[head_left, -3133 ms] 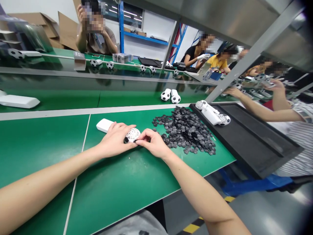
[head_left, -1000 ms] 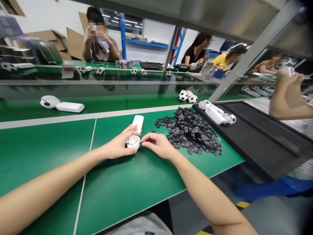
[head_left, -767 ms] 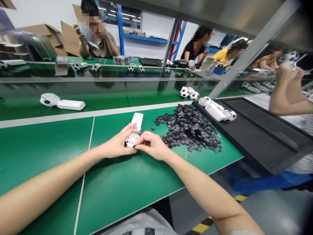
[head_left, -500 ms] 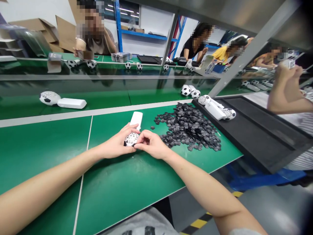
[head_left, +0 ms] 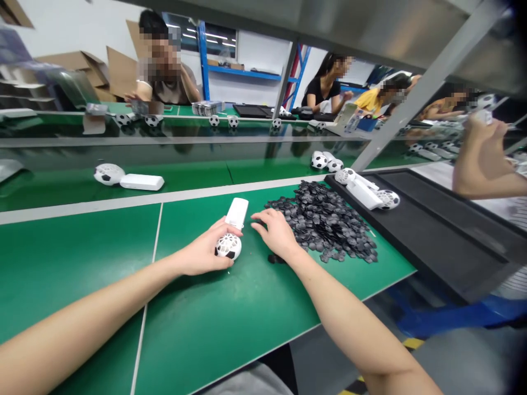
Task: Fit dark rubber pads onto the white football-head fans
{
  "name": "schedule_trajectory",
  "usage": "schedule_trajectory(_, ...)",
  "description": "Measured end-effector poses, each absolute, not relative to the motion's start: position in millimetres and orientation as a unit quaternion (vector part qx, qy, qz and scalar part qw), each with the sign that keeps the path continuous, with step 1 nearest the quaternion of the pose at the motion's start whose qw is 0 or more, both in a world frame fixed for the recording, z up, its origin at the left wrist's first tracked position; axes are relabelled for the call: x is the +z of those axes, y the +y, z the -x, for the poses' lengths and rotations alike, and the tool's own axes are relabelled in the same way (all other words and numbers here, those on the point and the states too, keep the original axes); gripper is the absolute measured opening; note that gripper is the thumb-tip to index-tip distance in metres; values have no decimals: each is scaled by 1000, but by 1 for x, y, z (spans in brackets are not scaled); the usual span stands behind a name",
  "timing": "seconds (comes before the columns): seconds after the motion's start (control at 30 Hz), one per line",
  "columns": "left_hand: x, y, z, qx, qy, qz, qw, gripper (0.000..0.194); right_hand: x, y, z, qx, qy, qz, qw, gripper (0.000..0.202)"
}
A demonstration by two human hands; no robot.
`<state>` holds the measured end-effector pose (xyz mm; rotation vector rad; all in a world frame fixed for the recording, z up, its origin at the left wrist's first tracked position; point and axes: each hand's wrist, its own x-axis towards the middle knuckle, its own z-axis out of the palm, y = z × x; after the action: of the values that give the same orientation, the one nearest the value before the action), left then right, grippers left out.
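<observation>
A white ball-shaped piece with a lattice top and black patches (head_left: 229, 247) rests on the green table, my left hand (head_left: 206, 249) curled round its left side. Its white rectangular part (head_left: 237, 212) points away from me. My right hand (head_left: 274, 230) is off the ball, at the left edge of a heap of small black pieces (head_left: 329, 222). Thumb and forefinger are apart, and I see nothing between them.
On the strip behind the table lies another ball piece (head_left: 109, 174). A black tray (head_left: 444, 219) at the right bears more white pieces (head_left: 364, 195). A slanted metal post (head_left: 395, 120) rises behind it. A co-worker's arm (head_left: 480, 159) shows at the right; people sit across.
My right hand has let go of the ball and moved right to the black heap, its fingers opening. My left hand still holds the ball. The ball piece on the back strip has shifted right.
</observation>
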<state>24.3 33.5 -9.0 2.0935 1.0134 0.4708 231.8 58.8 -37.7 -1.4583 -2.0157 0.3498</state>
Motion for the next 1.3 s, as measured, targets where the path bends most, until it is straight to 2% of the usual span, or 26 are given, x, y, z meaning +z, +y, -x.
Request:
schedule_trajectory(0.1, -8, 33, -24, 198, 385, -813, 389, 43, -41, 62, -237, 93, -791, 560, 230, 15)
schedule_trajectory(0.2, -7, 30, -23, 203, 369, -816, 396, 37, -39, 59, -237, 78, -799, 562, 200, 19)
schedule_trajectory(0.33, -7, 20, -22, 221, 483, -765, 363, 53, -35, 56, -240, 62, -777, 599, 184, 25)
schedule_trajectory(0.4, -4, 17, -20, 206, 526, -741, 363, 58, -34, 56, -242, 63, -773, 598, 204, 28)
schedule_trajectory(0.5, 3, 20, -13, 175, 519, -745, 380, 55, -33, 53, -243, 96, -778, 549, 288, 24)
schedule_trajectory(0.6, 9, 26, -6, 147, 500, -756, 396, 55, -30, 45, -238, 200, -753, 494, 385, 15)
schedule_trajectory(0.67, 10, 29, -3, 134, 484, -765, 404, 55, -26, 39, -231, 261, -741, 458, 415, 11)
schedule_trajectory(0.93, 2, 24, -6, 142, 481, -791, 349, 52, -24, 22, -208, 356, -784, 362, 358, 9)
schedule_trajectory(1.3, -1, 22, -14, 163, 495, -792, 318, 43, -31, 23, -198, 333, -778, 388, 366, 4)
